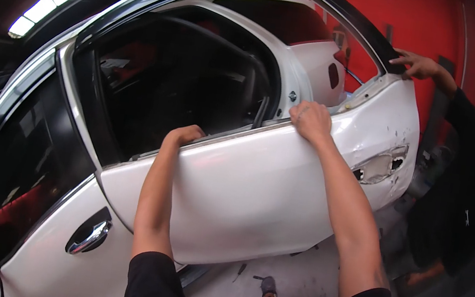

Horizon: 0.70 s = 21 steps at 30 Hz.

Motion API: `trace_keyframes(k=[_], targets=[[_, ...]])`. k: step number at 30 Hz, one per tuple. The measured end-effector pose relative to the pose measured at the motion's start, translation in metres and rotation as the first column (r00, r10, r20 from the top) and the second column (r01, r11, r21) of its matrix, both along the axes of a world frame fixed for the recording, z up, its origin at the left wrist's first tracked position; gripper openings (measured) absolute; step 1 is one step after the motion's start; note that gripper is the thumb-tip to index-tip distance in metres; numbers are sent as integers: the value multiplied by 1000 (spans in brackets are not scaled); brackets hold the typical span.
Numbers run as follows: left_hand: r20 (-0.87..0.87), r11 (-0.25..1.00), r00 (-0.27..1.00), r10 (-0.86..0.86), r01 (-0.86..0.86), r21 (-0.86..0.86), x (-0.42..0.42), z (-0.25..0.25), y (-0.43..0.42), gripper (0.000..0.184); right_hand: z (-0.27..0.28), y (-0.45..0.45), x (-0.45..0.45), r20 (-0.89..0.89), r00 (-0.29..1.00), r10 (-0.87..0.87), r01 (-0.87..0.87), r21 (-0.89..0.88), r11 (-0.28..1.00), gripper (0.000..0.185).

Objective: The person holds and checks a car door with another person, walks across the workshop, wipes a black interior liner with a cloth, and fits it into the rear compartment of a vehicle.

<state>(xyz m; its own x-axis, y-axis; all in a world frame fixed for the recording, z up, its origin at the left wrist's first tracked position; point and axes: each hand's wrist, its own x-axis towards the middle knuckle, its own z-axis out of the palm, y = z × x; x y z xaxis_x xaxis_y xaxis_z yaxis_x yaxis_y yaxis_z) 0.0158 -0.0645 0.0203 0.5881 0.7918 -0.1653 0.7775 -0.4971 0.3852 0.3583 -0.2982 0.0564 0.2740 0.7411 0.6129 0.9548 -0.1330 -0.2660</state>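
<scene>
1 white door (237, 191): glossy, paint chipped around bare handle recess (379, 165).

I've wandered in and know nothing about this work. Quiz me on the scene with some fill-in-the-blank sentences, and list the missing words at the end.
1. The left hand and right hand grip the door along the bottom of its ____ opening.
2. That door's outer panel is coloured ____.
3. The ____ hand is nearer the damaged patch.
4. The window frame at a co-worker's hand is coloured ____.

Missing words: window; white; right; black.
</scene>
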Motion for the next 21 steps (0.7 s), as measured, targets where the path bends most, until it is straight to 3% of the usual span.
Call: trace_keyframes(k=[8,11,14,21], targets=[[21,999,999,44,-45,8,7,5,-15,54,-2,2,-1,-29,999,-30,30,16,999,38],[54,1000,999,-11,11,7,1,-4,3,53,-5,4,1,-30,1000,8,-7,40,999,38],[55,1000,998,19,-19,-8,2,-6,4,52,-10,8,3,13,1000,-6,4,148,989,31],[15,999,999,51,-51,0,6,1,-7,52,-8,6,4,24,1000,-3,1,89,996,37]])
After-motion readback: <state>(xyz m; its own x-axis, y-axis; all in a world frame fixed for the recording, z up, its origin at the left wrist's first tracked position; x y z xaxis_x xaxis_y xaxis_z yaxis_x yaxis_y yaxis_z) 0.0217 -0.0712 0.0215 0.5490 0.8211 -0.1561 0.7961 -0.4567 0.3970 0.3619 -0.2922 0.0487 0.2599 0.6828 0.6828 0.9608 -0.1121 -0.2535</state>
